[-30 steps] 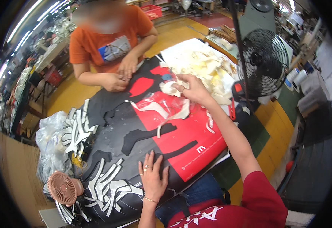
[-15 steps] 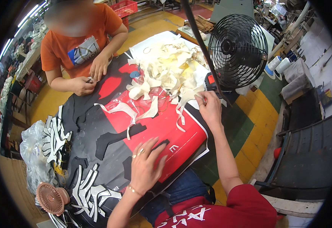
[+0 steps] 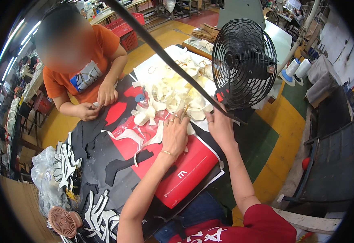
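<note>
My left hand rests at the near edge of a heap of cream cut pieces, its fingers bent down and closed on a cream piece that shows beside them. Right of it, my right hand pinches thumb to fingers at the heap's right edge, against a cream piece there. The fingertips are partly hidden by a dark slanting bar. Loose cream strips lie on a red printed sheet, left of my left hand. A black cut piece lies nearer.
A black wire-cage fan stands close beyond my right hand. Across the table a person in an orange shirt holds a small piece. White-and-black cut strips, a plastic bag and a small pink fan sit at the left.
My left hand has moved up and forward from over the red sheet to the cream heap. My right hand has shifted slightly nearer. The view has tilted, so the bar crosses more of the heap.
</note>
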The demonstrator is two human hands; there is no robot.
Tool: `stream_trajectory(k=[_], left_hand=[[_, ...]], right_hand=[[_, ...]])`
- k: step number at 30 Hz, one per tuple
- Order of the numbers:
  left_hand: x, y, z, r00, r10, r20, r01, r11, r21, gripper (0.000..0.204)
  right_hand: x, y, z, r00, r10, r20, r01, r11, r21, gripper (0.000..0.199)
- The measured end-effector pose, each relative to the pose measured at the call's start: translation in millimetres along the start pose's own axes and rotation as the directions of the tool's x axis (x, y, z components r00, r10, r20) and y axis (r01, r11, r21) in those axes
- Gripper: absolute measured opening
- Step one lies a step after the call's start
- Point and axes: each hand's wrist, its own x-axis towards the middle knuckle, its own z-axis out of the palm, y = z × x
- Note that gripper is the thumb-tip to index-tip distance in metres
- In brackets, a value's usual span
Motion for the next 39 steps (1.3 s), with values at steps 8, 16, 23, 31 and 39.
stream_trajectory(k=[8,16,23,31,39], left_hand=[[0.2,10.8,-25.2,0.997,0.022,0.073,-0.018,0.998,-0.064,0.068],[30.3,3.6,1.4,0.983,0.18,-0.027,-0.18,0.984,0.013,0.05],[24.6,7.9,16.3,0.982,0.171,-0.081,-0.186,0.953,-0.241,0.049],[22.4,-9.7,-6.1,0.998,0.057,-0.029,-0.061,0.728,-0.683,0.042],[25.9,-14.5,-6.0,0.999,0.032,-0.001,-0.023,0.712,-0.701,0.029]], right_hand=[[3.3,-7.6,-1.7,0.999,-0.015,0.049,0.015,1.0,0.014,0.019],[-1.9,-3.4,-11.0,0.993,-0.08,0.081,0.087,0.992,-0.091,0.014],[-11.5,8.2,-8.8,0.992,-0.056,0.114,0.011,0.931,0.364,0.026],[-10.1,25.7,-4.5,0.962,0.03,0.271,-0.196,0.766,0.612,0.043],[-8.4,28.6,5.8,0.987,0.062,0.15,-0.139,0.794,0.591,0.027]])
